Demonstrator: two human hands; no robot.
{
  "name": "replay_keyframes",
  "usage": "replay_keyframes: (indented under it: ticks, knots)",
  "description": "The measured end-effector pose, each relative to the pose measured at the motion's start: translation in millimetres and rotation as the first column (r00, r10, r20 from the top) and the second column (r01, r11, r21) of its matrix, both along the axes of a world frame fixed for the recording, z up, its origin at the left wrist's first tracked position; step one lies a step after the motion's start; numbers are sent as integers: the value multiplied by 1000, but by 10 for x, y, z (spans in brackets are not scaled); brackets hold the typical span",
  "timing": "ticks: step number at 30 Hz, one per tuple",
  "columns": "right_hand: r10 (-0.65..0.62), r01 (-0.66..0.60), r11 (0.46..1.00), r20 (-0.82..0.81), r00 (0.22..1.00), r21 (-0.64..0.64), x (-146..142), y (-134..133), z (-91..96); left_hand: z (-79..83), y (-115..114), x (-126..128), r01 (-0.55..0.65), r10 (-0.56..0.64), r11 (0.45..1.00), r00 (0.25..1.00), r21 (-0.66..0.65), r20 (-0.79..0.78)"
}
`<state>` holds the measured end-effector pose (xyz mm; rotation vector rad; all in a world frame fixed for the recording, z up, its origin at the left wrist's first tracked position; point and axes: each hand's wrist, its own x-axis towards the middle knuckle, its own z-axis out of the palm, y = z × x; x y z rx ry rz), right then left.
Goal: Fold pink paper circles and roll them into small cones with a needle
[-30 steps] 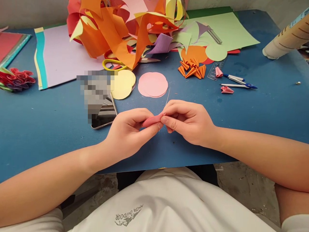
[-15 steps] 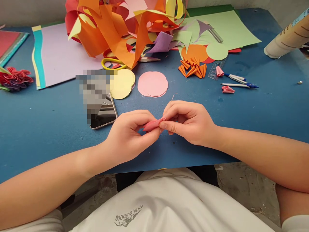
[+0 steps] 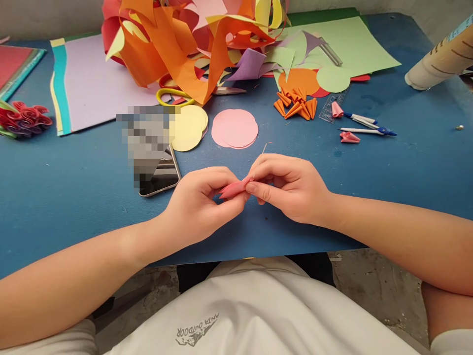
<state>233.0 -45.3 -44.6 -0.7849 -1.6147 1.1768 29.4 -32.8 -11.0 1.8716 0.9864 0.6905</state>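
Note:
Close to the table's front edge, my left hand (image 3: pixel 201 207) is closed around a folded pink paper piece (image 3: pixel 233 189), its pointed layers facing left. My right hand (image 3: pixel 291 190) pinches the narrow right end of the same piece between thumb and forefinger. A thin pale strand (image 3: pixel 264 148) sticks up above the right forefinger; what it is I cannot tell. Just beyond the hands lie a stack of pink paper circles (image 3: pixel 234 128) and a stack of pale yellow paper circles (image 3: pixel 188 128). Parts of the pink piece are hidden by my fingers.
A phone (image 3: pixel 162 177) lies left of my hands. Orange paper cones (image 3: pixel 295 104), two small pink paper pieces (image 3: pixel 349 137) and a blue-and-white compass (image 3: pixel 369 129) are at right. Yellow-handled scissors (image 3: pixel 173 97) sit under paper scraps (image 3: pixel 166 44). A bottle (image 3: pixel 439 59) stands far right.
My hands stay in nearly the same place on the pink paper piece. The fingers have shifted only slightly at its narrow end.

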Motion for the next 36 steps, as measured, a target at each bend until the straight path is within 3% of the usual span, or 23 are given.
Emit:
replay_keyframes:
  ticks: [13, 26, 36]
  knots:
    - [42, -42, 999, -39, 998, -9, 17, 13, -15, -18, 12, -22, 39, -39, 999, 998, -1, -41]
    - [-46, 45, 999, -26, 999, -20, -1, 2, -17, -14, -7, 17, -73, 71, 994, 997, -84, -21]
    - [-35, 32, 998, -66, 997, -51, -32, 0, -24, -4, -10, 6, -26, 28, 999, 999, 46, -40]
